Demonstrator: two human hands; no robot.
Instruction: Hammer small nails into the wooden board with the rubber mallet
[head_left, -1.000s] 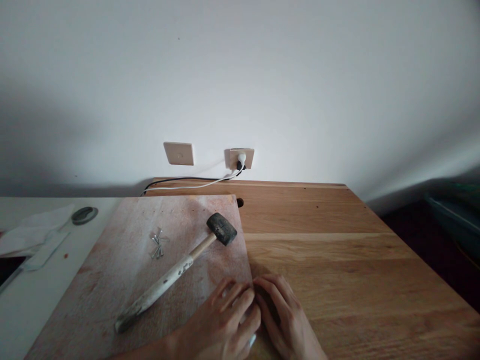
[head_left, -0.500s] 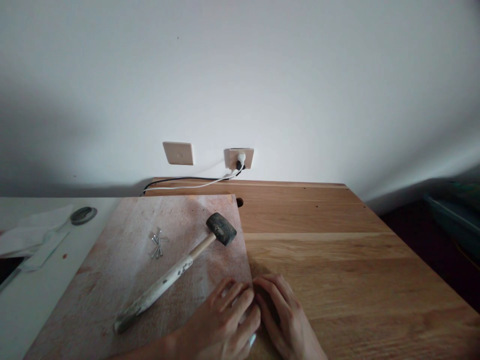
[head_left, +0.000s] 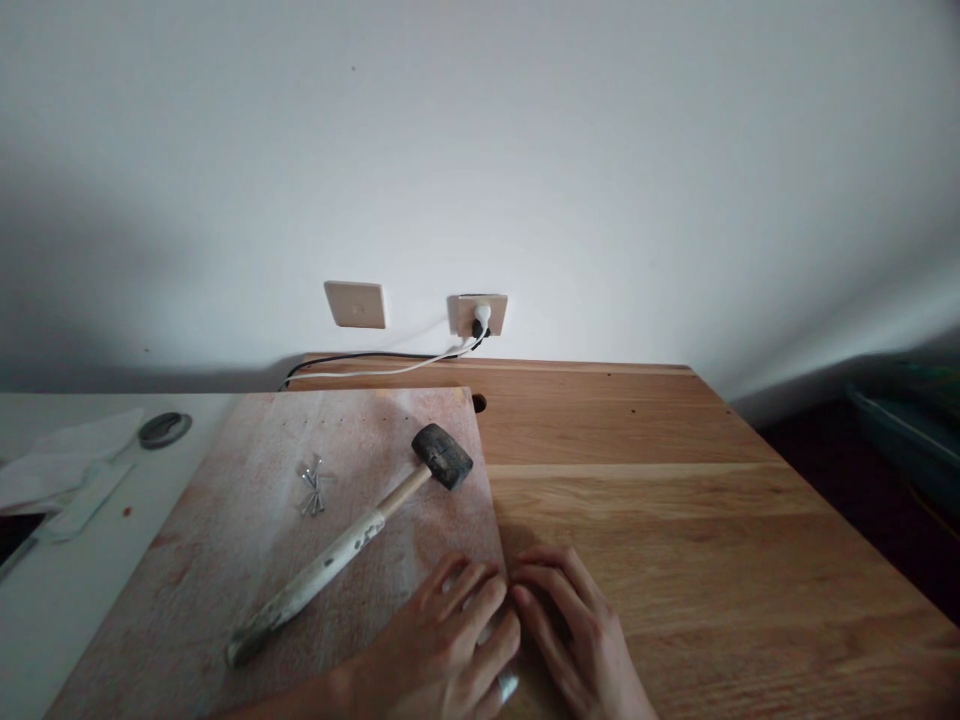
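My left hand [head_left: 454, 640] rests over the right edge of a reddish-brown, worn board [head_left: 187, 560], its fingers curled inward. Beneath its lower fingers a small shiny silvery bit [head_left: 508, 685] shows, too little of it to name. Against it sits my right hand [head_left: 577, 630], on the wooden tabletop [head_left: 675, 560], with bent fingers whose tips meet the left ones at the board's edge. Whatever lies between the fingertips is hidden. Beyond my left hand a rubber mallet [head_left: 444, 458] with a paint-stained handle lies diagonally on the board. Several metal screws or nails [head_left: 313, 488] lie left of it.
Against the white wall [head_left: 600, 180] are a blank wall plate [head_left: 355, 304] and a socket [head_left: 491, 312] with plugs and cables. At left, a white surface [head_left: 52, 620] carries papers [head_left: 67, 460] and a round grey cable cover [head_left: 165, 430]. A round hole [head_left: 479, 403] pierces the tabletop.
My right hand's fingers have shifted slightly, staying beside the left ones. More of the silvery bit under my left hand shows. The mallet and the small metal pieces have not moved.
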